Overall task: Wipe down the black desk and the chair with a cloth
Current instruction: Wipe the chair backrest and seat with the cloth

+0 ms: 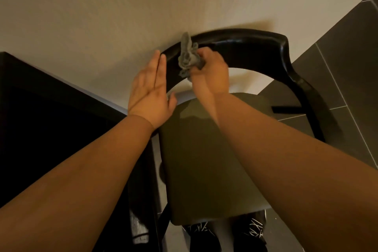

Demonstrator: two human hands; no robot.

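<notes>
A black chair (255,47) with a curved backrest and an olive-green seat stands below me, its back against the wall. My right hand (211,69) grips a bunched grey cloth (187,55) and holds it against the left part of the backrest's top rail. With straight fingers, my left hand (150,90) lies flat against the left end of the backrest. The black desk (51,108) fills the left side, next to the chair.
A cream wall (143,6) rises right behind the chair and desk. Dark grey floor tiles (347,57) spread to the right. My black shoes (225,233) show under the seat's front edge.
</notes>
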